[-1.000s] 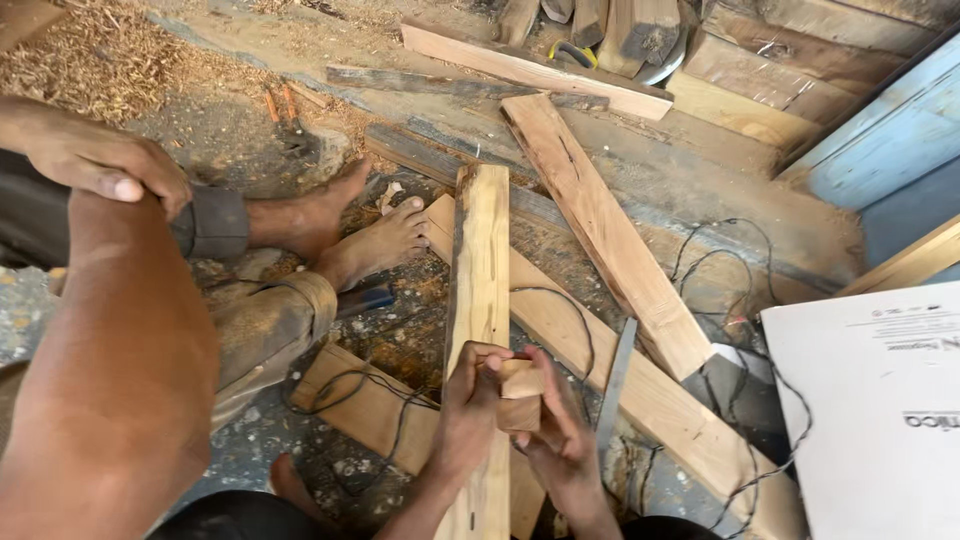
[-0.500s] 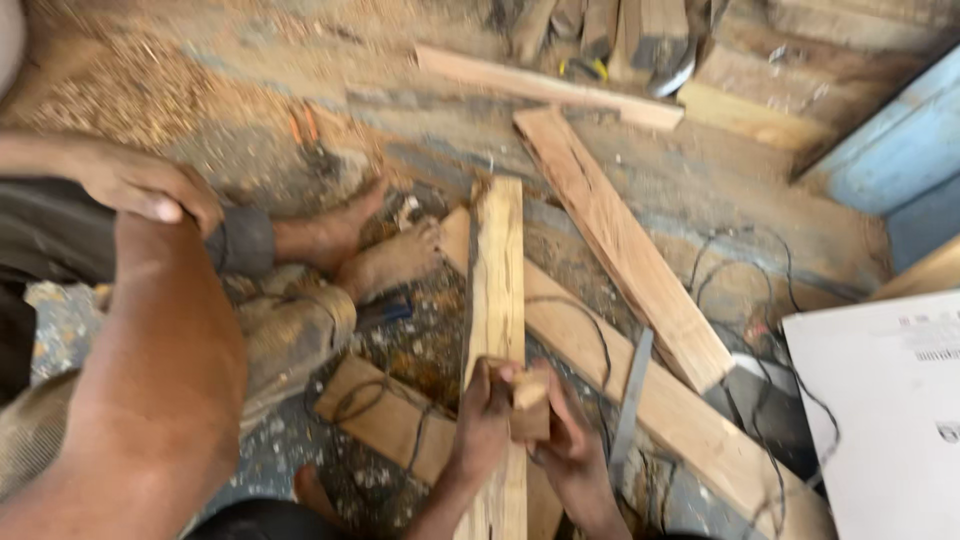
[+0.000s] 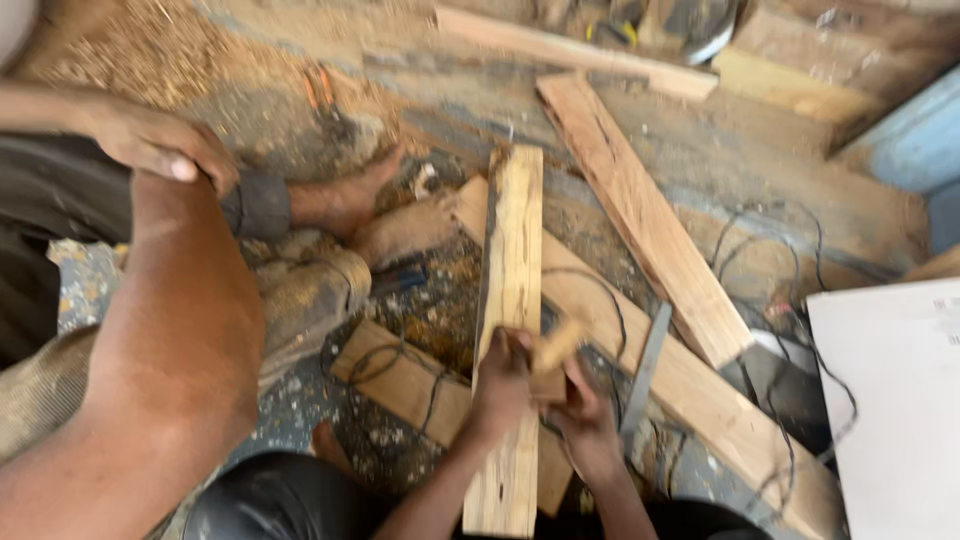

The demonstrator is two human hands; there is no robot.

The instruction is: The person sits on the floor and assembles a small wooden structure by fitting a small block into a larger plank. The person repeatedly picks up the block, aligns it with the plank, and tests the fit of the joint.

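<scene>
Fingers of your left hand and right hand curled shut around a small wooden block, which sat between them, tilted, just above the long plank lying over scattered boards.

The floor was rough and dusty, with sawdust heaped at its far left. A long plank lay slanted across it, another plank lay beyond, black cables trailed at the right, and a white board sat nearby.
</scene>
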